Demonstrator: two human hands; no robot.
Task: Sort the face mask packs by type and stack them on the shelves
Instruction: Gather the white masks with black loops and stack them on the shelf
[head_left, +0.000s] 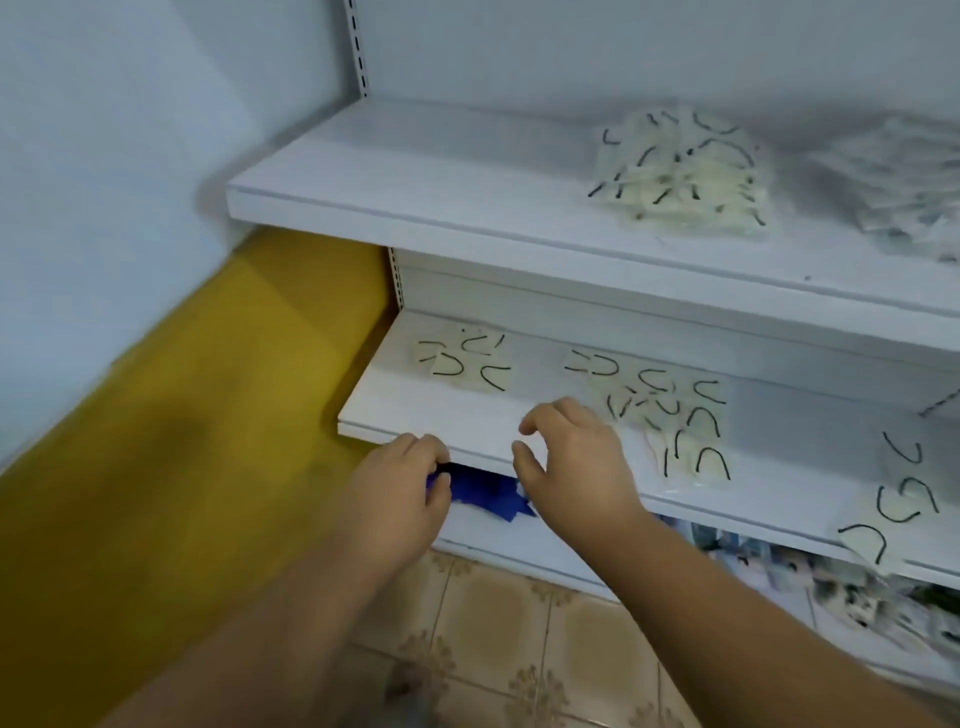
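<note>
Landmark: the middle shelf (467, 415), white; every place below is given from it.
Left hand (400, 488): at the shelf's front edge, fingers curled shut on the blue packs (483, 488) that lie just under it.
Right hand (566, 457): over the front edge, fingers bent and parted, holding nothing I can see; thumb near the blue packs.
Done: a neat cream stack (680, 176) on the shelf above, with a blurred clear-wrapped pile (904, 176) beside it.
Half done: a small cream group (462, 364) at the shelf's back left.
Left: loose cream packs (670, 415) scattered on its middle, more (893, 499) at its right, mixed printed packs (831, 582) below.
Judgement: roughly midway.
</note>
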